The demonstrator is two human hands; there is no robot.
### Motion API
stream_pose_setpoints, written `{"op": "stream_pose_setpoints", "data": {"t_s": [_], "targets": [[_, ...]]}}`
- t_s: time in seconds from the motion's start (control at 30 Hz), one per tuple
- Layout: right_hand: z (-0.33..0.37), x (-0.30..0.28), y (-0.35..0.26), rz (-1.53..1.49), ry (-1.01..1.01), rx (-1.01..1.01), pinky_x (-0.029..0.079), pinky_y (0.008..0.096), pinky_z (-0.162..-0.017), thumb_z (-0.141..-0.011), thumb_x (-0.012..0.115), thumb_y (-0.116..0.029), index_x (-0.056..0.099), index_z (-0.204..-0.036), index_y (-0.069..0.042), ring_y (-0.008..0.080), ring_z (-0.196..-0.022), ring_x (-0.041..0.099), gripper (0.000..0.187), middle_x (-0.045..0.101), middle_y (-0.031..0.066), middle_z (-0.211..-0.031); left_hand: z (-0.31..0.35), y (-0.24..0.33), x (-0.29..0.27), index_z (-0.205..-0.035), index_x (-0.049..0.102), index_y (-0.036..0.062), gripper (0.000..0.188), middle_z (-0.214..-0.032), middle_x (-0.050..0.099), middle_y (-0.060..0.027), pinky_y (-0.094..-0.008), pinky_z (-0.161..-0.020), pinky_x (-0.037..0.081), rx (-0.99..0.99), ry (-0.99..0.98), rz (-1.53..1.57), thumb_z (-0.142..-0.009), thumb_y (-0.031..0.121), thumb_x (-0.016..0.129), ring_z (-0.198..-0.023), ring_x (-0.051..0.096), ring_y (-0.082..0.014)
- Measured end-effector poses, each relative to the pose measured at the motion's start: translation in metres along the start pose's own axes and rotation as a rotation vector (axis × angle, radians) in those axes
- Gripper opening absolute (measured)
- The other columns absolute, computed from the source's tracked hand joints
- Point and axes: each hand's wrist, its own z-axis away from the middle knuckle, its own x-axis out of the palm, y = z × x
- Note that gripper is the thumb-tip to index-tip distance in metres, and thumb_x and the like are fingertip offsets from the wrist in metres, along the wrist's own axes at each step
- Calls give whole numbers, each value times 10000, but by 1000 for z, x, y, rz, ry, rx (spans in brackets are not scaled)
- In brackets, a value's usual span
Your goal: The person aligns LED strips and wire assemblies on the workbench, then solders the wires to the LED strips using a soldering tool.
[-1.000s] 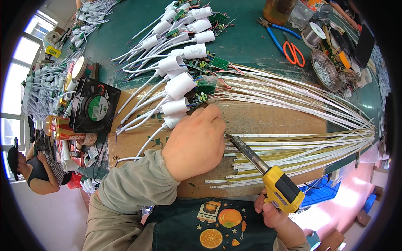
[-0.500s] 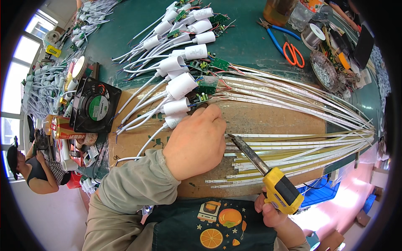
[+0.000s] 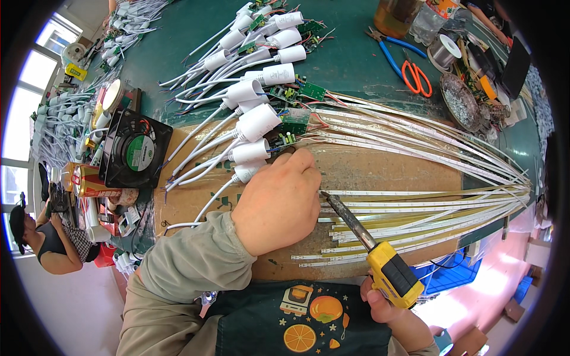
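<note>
My left hand [image 3: 279, 199] is closed over the front of the nearest white lamp cap [image 3: 246, 171], its fingertips bent down and hidden from sight. Whatever they pinch cannot be made out. A yellow-and-black soldering iron [image 3: 392, 270] is gripped by my right hand [image 3: 380, 302] at its handle. The iron's dark tip points up and left, close beside my left hand's fingers and the ends of the LED strips [image 3: 404, 204]. Beyond the left hand, a green circuit board [image 3: 294, 120] joins red and white wires to more white strips [image 3: 380, 139].
A black fan [image 3: 133, 148] stands to the left on the brown board [image 3: 178, 202]. Several capped cables [image 3: 279, 74] lie behind. Farther right are blue-handled pliers [image 3: 389, 56], orange scissors [image 3: 417, 77], a solder spool [image 3: 444, 50] and a metal dish [image 3: 460, 101]. Another person [image 3: 59, 237] sits at left.
The soldering iron has shifted slightly left and down with my right hand, its tip nearer the left fingers. My left hand has barely moved.
</note>
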Motion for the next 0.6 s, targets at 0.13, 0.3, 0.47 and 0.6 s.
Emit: {"op": "stream_pose_setpoints", "data": {"t_s": [0.13,0.3,0.47,0.6], "targets": [[1,0,0,-34,-8,18,427,332,-536,-793,656,-239,623,-723,-92,243,-589,550,166,574,37,-657,0,-1,1,-744,566,10,51,-877,527,-129,-404,-718,467,13,9,6,-732,48,598,-832,557,-323],[2,-3,8,-237,-90,14,412,294,-529,-837,627,-264,510,-948,-32,179,-572,475,283,495,34,-662,0,-1,0,-742,564,9,49,-870,526,-131,-406,-715,466,10,5,8,-731,45,595,-827,557,-325],[-2,-2,-6,-313,-15,46,381,287,-567,-832,622,-238,579,-711,-75,168,-607,470,208,488,-2,-655,0,0,0,-739,561,6,52,-863,526,-131,-407,-712,466,2,7,0,-729,44,596,-818,557,-326],[0,-4,-5,-358,4,32,388,278,-556,-824,629,-224,577,-756,-63,167,-581,462,182,499,2,-661,0,0,0,-736,560,5,52,-860,525,-131,-407,-707,466,11,12,3,-729,42,596,-816,558,-326]]}}
